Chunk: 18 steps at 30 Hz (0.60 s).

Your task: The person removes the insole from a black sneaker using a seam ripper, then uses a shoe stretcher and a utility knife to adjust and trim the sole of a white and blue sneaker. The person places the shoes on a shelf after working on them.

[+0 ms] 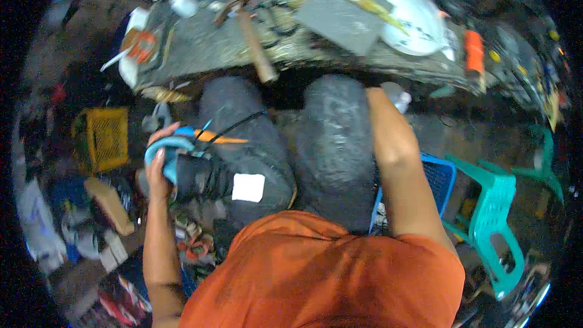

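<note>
A dark shoe (203, 173) with a light-blue lining lies across my left thigh, its loose dark lace trailing toward the knee. My left hand (159, 161) grips it at the opening, fingers wrapped round the blue collar (172, 144). A pointed orange piece (221, 139) sticks out beside the lace; I cannot tell what it is. A white square patch (248, 187) shows near my lap. My right hand (381, 100) reaches down outside my right knee, near a pale object (398, 96) under the bench edge; its fingers are hidden.
Ahead on the worn bench (206, 51) are a hammer (254, 42), a grey slab (340, 18), a white round basin (413, 21) and an orange cylinder (473, 51). To the right stand a blue basket (438, 176) and a green plastic stool (492, 206). Left is a yellow crate (108, 138).
</note>
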Available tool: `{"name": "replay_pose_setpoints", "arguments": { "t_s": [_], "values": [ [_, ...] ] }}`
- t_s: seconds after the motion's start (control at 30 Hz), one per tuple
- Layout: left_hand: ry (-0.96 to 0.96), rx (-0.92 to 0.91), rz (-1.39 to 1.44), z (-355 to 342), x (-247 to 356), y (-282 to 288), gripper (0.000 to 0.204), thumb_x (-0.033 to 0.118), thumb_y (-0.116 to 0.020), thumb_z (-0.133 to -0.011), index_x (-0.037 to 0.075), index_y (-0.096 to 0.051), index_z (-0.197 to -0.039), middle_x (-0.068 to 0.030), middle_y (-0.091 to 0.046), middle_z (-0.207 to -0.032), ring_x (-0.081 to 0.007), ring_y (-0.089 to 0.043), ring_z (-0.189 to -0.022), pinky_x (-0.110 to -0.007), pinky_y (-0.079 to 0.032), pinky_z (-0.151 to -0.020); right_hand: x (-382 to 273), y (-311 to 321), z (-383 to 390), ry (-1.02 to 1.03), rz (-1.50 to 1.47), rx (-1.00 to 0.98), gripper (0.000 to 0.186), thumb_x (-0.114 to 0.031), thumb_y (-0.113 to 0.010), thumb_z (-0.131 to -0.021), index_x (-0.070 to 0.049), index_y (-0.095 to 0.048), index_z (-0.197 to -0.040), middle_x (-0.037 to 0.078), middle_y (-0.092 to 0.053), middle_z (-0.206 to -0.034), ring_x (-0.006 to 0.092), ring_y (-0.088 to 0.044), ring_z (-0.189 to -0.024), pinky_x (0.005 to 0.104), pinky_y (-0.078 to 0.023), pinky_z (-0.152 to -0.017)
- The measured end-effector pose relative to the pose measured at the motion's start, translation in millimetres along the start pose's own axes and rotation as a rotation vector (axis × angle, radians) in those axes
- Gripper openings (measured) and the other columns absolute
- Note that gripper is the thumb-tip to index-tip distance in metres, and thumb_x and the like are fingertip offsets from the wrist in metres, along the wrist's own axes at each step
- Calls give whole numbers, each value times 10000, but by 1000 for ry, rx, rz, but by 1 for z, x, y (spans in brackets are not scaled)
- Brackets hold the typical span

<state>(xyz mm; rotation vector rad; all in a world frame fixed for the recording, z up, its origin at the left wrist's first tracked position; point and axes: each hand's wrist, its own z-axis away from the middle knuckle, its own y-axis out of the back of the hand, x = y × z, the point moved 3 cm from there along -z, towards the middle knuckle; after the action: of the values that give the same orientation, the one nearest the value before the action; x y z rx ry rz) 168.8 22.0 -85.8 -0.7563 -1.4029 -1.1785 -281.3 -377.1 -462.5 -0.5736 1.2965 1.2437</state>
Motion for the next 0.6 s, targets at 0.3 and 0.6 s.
{"name": "replay_pose_setpoints", "arguments": {
  "t_s": [0.3, 0.6],
  "values": [
    [-32, -258, -344, 38, 26, 9, 1210, 311, -1008, -493, 61, -396, -1507, -174, -453, -1520, -315, -475, -1386, -462, -378, -1161, 0, 14, 7, 143, 393, -182, 414, -382, -587, -997, 7, -667, -1113, 106, -681, -928, 258, -627, -802, 389, -503, -747],
    [-350, 51, -49, 82, -48, -15, 925, 154, -959, -587, 41, -455, -1355, -221, -524, -1429, -351, -498, -1360, -482, -366, -1165, 19, 177, 87, 301, 353, -368, 404, -296, -576, -1009, 25, -661, -1239, 156, -708, -1158, 262, -660, -978, 389, -511, -873]
  ]
}}
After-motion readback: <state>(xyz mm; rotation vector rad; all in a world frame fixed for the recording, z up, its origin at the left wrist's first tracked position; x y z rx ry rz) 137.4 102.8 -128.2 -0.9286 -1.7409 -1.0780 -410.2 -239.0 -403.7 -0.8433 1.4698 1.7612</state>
